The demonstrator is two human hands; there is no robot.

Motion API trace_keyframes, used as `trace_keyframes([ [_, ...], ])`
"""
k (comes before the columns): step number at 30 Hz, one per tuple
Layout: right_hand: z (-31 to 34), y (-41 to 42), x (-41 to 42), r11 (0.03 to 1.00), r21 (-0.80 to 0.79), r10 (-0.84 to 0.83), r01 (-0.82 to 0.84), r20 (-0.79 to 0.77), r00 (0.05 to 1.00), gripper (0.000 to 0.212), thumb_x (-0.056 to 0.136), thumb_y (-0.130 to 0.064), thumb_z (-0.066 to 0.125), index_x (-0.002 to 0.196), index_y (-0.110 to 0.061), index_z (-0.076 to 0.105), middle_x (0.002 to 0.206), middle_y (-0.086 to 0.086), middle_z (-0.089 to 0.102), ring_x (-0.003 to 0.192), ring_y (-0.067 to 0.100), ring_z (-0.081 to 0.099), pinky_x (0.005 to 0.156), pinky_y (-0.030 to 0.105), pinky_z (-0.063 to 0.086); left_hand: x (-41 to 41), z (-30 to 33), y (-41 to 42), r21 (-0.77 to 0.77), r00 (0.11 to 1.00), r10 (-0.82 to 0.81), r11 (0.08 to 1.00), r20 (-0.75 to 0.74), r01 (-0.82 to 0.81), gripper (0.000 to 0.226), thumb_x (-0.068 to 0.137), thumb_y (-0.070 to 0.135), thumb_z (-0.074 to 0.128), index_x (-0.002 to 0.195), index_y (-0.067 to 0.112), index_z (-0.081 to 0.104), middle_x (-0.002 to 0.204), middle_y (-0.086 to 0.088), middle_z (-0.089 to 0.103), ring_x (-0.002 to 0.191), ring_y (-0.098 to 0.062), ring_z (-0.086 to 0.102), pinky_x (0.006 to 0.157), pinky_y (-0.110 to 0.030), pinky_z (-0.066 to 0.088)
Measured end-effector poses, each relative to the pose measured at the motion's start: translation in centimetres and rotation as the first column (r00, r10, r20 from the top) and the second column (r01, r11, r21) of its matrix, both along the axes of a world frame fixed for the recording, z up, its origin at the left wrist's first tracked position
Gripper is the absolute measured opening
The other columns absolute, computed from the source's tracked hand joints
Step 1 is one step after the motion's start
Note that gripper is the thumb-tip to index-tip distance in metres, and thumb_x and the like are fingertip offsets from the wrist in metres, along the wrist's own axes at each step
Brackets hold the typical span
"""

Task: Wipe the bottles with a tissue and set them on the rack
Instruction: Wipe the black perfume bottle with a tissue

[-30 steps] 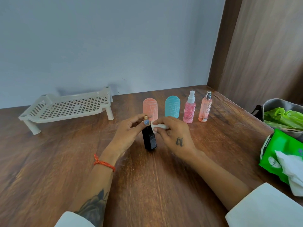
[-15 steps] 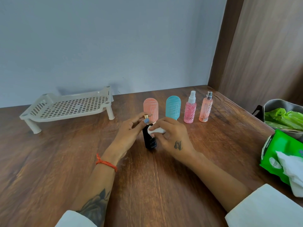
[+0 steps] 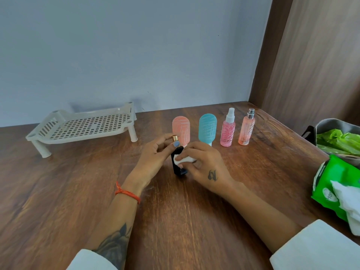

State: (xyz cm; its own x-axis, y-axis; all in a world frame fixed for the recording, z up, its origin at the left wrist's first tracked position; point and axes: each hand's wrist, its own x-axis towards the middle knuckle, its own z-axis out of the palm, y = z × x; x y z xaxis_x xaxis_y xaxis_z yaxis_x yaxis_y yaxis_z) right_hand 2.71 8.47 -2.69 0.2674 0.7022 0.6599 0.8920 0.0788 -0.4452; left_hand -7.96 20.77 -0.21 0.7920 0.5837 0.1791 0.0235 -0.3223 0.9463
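A small black bottle with a gold cap stands upright on the wooden table at the centre. My left hand pinches it at the cap. My right hand holds a folded white tissue against the bottle's side. Behind them stand a salmon bottle, a teal bottle, a pink spray bottle and a peach spray bottle. The white slatted rack sits at the back left with nothing on it.
A green tissue pack with a white sheet sticking out lies at the right edge. Behind it stands a grey bin lined with a green bag. A wooden panel borders the table on the right.
My right hand has slid the tissue down from near the cap to the middle of the black bottle. My left hand has kept its hold on the cap.
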Motion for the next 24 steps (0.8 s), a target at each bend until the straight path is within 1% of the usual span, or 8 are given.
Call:
trace_keyframes([
  [2, 0.09, -0.02, -0.12, 1.000, -0.013, -0.011, 0.011, -0.030, 0.999, 0.018, 0.075, -0.010, 0.072, 0.092, -0.019, 0.070, 0.098, -0.004, 0.064, 0.092, 0.008, 0.056, 0.077, 0.017, 0.045, -0.05, 0.04, 0.00, -0.021, 1.000, 0.011, 1.000, 0.008, -0.011, 0.032, 0.091, 0.023, 0.058, 0.122, 0.026, 0.059, 0.112, 0.008, 0.068, 0.104, 0.003, 0.059, 0.085, -0.013, 0.047],
  [4, 0.02, -0.04, 0.01, 0.999, -0.017, -0.044, 0.043, -0.062, 0.997, 0.017, 0.076, -0.012, 0.071, 0.091, -0.019, 0.069, 0.097, -0.005, 0.064, 0.090, 0.005, 0.055, 0.076, 0.013, 0.044, -0.13, 0.10, -0.07, -0.028, 1.000, 0.028, 0.999, 0.013, -0.028, 0.030, 0.091, 0.022, 0.058, 0.121, 0.026, 0.060, 0.112, 0.008, 0.067, 0.104, 0.005, 0.058, 0.089, -0.017, 0.045],
  [7, -0.09, 0.00, 0.36, 0.991, 0.025, -0.129, 0.131, -0.067, 0.989, 0.013, 0.077, -0.015, 0.071, 0.089, -0.019, 0.067, 0.091, -0.006, 0.065, 0.081, 0.005, 0.056, 0.069, 0.022, 0.048, -0.22, 0.04, -0.01, -0.010, 0.999, 0.045, 0.999, 0.005, -0.045, 0.025, 0.091, 0.022, 0.058, 0.114, 0.032, 0.062, 0.111, 0.008, 0.067, 0.104, 0.003, 0.056, 0.095, -0.024, 0.042],
  [9, 0.03, 0.03, 0.30, 0.981, 0.087, -0.170, 0.175, -0.053, 0.984, 0.012, 0.077, -0.016, 0.072, 0.089, -0.017, 0.067, 0.088, -0.005, 0.066, 0.078, 0.006, 0.057, 0.065, 0.021, 0.047, -0.13, 0.00, -0.03, -0.005, 0.999, 0.054, 0.999, 0.007, -0.054, 0.023, 0.091, 0.022, 0.058, 0.111, 0.034, 0.061, 0.106, 0.012, 0.065, 0.101, 0.005, 0.056, 0.094, -0.024, 0.042],
  [13, 0.15, 0.14, -0.33, 0.994, 0.076, -0.079, 0.079, -0.012, 0.997, 0.013, 0.076, -0.016, 0.072, 0.089, -0.016, 0.069, 0.090, -0.003, 0.066, 0.082, 0.009, 0.059, 0.068, 0.019, 0.046, 0.02, -0.05, -0.09, 0.007, 0.998, 0.056, 0.998, 0.026, -0.056, 0.022, 0.091, 0.021, 0.058, 0.110, 0.033, 0.061, 0.100, 0.019, 0.064, 0.089, 0.016, 0.058, 0.080, -0.009, 0.046],
  [18, -0.01, 0.06, 0.03, 0.999, -0.030, -0.014, 0.013, -0.020, 1.000, 0.011, 0.072, -0.012, 0.074, 0.081, -0.018, 0.069, 0.090, -0.004, 0.064, 0.082, 0.007, 0.056, 0.069, 0.021, 0.048, 0.06, 0.03, -0.01, 0.007, 0.999, 0.049, 0.999, 0.023, -0.049, 0.022, 0.092, 0.018, 0.056, 0.105, 0.036, 0.060, 0.098, 0.023, 0.063, 0.087, 0.021, 0.057, 0.078, -0.005, 0.046],
  [21, 0.05, -0.06, 0.33, 0.998, -0.042, -0.046, 0.044, -0.037, 0.998, 0.009, 0.072, -0.011, 0.073, 0.079, -0.016, 0.069, 0.088, -0.003, 0.064, 0.079, 0.010, 0.057, 0.066, 0.025, 0.050, 0.09, -0.14, 0.07, 0.008, 0.998, 0.060, 0.998, 0.023, -0.060, 0.025, 0.092, 0.019, 0.056, 0.113, 0.031, 0.062, 0.103, 0.018, 0.065, 0.089, 0.019, 0.057, 0.080, -0.008, 0.046],
  [24, 0.09, -0.20, 0.56, 0.992, -0.023, -0.121, 0.121, -0.028, 0.992, 0.011, 0.073, -0.013, 0.073, 0.083, -0.014, 0.068, 0.088, -0.002, 0.065, 0.077, 0.011, 0.058, 0.065, 0.031, 0.052, 0.12, -0.29, 0.16, -0.002, 0.997, 0.071, 0.997, 0.019, -0.071, 0.029, 0.092, 0.020, 0.057, 0.121, 0.023, 0.062, 0.113, 0.011, 0.065, 0.101, 0.010, 0.056, 0.087, -0.013, 0.042],
])
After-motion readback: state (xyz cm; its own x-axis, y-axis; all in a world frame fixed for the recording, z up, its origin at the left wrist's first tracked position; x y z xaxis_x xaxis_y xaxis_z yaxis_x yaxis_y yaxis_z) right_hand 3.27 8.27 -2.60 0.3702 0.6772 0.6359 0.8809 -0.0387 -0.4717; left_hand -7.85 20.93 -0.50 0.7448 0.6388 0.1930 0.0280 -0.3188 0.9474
